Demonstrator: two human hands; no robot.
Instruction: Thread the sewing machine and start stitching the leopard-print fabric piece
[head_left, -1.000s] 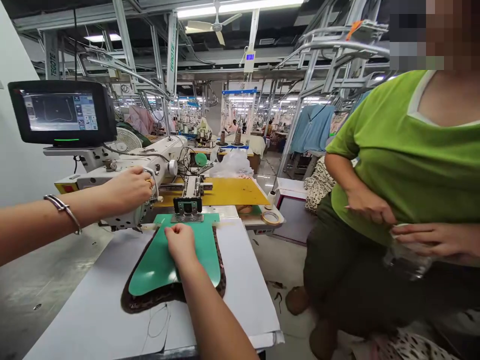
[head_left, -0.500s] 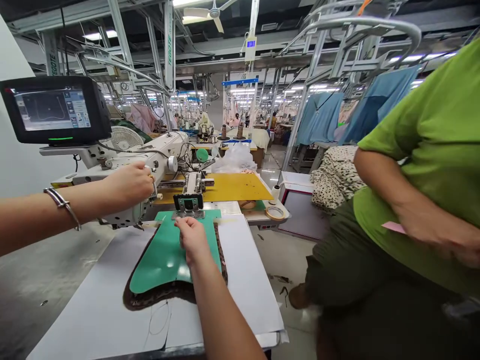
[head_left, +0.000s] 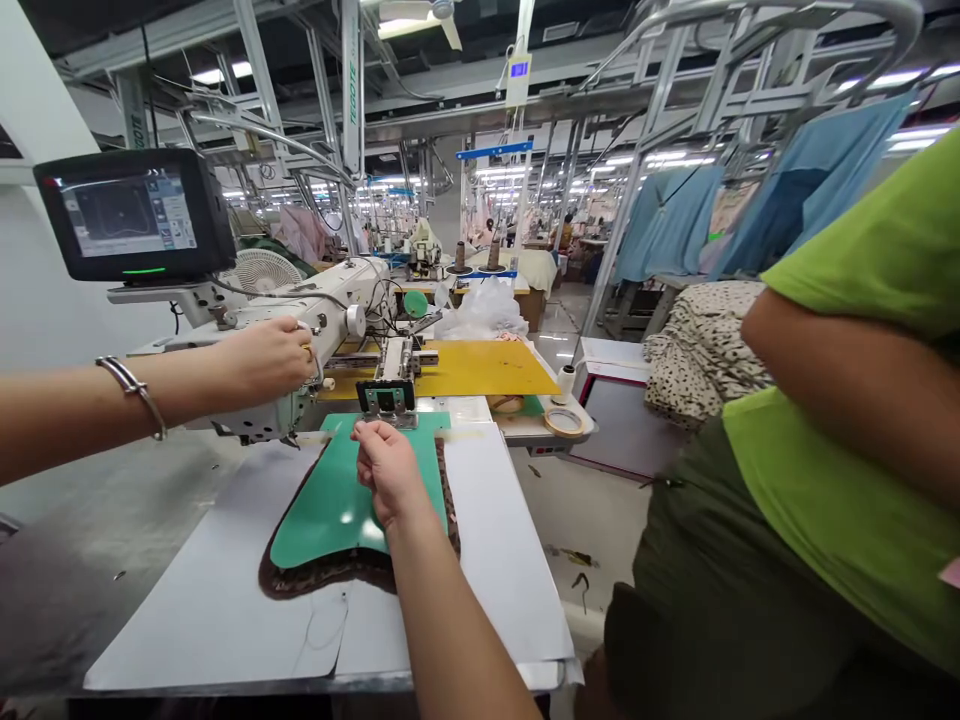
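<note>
The green template (head_left: 337, 495) is lying flat on the white table (head_left: 487, 560), covering a patterned fabric (head_left: 330, 578) whose edge is showing around it, its top end sitting under the clamp (head_left: 386, 400). I am resting my right hand (head_left: 386, 470) on the template, fingers curled, gripping nothing. My left hand (head_left: 266, 360) is closing around a part on the sewing machine (head_left: 315, 320). A screen (head_left: 135, 213) is glowing behind; a person in green (head_left: 847, 480) is standing at my right.

— What differs now?
— The right hand (head_left: 386, 470) sits higher on the flat green plastic template (head_left: 337, 500), nearer its clamped far edge, fingers curled.
— And beside the table?
— The person in the green shirt (head_left: 862, 480) stands closer, hands out of view.
</note>
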